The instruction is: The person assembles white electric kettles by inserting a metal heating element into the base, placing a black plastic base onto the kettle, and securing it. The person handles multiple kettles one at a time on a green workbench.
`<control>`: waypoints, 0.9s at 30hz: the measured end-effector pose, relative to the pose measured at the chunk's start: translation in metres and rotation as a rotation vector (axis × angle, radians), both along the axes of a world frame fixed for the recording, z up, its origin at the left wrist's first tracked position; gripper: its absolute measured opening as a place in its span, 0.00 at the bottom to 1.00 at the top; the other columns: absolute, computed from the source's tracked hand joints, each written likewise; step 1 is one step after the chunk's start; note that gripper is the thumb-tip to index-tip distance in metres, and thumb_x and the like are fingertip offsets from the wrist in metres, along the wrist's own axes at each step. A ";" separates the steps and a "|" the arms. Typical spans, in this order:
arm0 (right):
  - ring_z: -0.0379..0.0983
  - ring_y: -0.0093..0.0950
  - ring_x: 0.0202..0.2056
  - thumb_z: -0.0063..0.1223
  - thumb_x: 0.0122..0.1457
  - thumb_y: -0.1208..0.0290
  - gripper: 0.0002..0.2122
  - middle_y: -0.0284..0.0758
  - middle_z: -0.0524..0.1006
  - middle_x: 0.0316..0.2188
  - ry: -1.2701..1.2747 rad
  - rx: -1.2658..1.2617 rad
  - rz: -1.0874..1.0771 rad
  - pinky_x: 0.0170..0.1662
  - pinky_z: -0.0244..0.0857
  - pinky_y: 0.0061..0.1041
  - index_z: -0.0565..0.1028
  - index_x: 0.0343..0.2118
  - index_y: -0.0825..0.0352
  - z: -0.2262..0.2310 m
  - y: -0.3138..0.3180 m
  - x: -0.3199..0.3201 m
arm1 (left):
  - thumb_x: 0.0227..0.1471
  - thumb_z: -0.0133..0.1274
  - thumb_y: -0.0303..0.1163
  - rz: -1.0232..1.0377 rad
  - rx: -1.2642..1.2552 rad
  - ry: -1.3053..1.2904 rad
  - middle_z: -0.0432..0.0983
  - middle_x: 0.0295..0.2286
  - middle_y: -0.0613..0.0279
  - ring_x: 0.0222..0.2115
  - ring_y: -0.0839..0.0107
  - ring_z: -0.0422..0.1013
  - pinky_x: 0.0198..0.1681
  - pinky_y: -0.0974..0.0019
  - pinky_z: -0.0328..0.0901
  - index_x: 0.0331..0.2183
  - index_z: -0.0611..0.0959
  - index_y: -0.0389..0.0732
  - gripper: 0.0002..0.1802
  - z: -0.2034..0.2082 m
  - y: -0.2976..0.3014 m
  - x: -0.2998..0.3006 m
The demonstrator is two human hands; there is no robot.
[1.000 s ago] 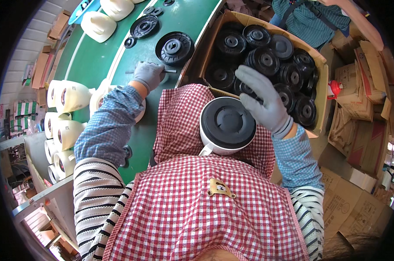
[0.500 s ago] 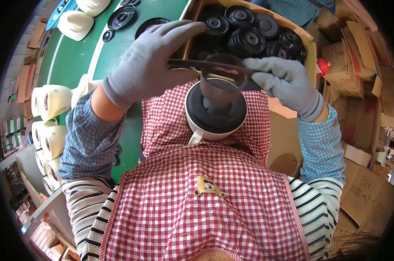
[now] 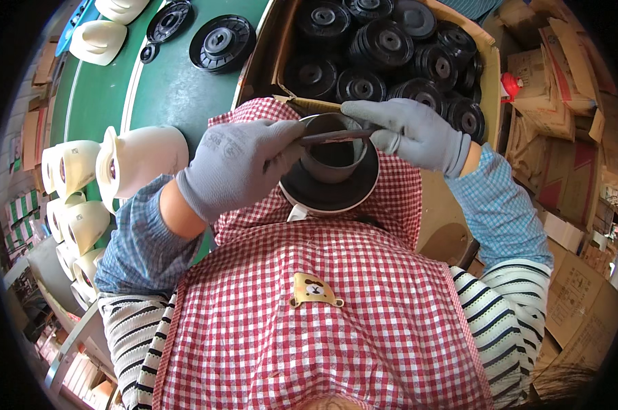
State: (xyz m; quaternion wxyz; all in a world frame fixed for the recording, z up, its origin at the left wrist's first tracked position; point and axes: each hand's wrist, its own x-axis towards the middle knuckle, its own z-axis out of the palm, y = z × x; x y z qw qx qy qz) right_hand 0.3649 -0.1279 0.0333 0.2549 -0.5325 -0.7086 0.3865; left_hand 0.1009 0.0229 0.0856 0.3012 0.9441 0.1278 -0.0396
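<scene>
Head view: at frame centre, a grey ring tool was pinched by its crossbar, long axis left to right, left hand and right hand at either end; the black disc was overlapped, contact unclear.
</scene>
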 end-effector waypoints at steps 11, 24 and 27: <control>0.31 0.51 0.72 0.32 0.53 0.19 0.56 0.54 0.43 0.71 -0.048 0.086 0.196 0.71 0.18 0.51 0.43 0.72 0.66 0.045 -0.029 -0.091 | 0.59 0.50 0.39 -0.303 -0.105 -0.138 0.77 0.30 0.47 0.34 0.50 0.75 0.38 0.51 0.68 0.37 0.82 0.37 0.15 -0.094 0.069 0.091; 0.48 0.42 0.70 0.25 0.66 0.34 0.43 0.51 0.50 0.70 1.147 -0.410 -0.013 0.70 0.45 0.39 0.37 0.72 0.64 0.015 0.000 -0.063 | 0.53 0.58 0.47 -0.387 -0.134 -0.620 0.76 0.37 0.60 0.43 0.60 0.72 0.48 0.51 0.65 0.34 0.82 0.44 0.16 -0.012 -0.056 0.018; 0.61 0.39 0.65 0.32 0.72 0.48 0.31 0.47 0.62 0.66 0.703 0.135 -0.070 0.67 0.54 0.36 0.56 0.69 0.65 0.004 0.030 -0.044 | 0.51 0.60 0.48 -0.328 -0.180 -0.658 0.74 0.31 0.61 0.39 0.59 0.72 0.47 0.52 0.65 0.27 0.81 0.45 0.16 -0.029 -0.061 0.024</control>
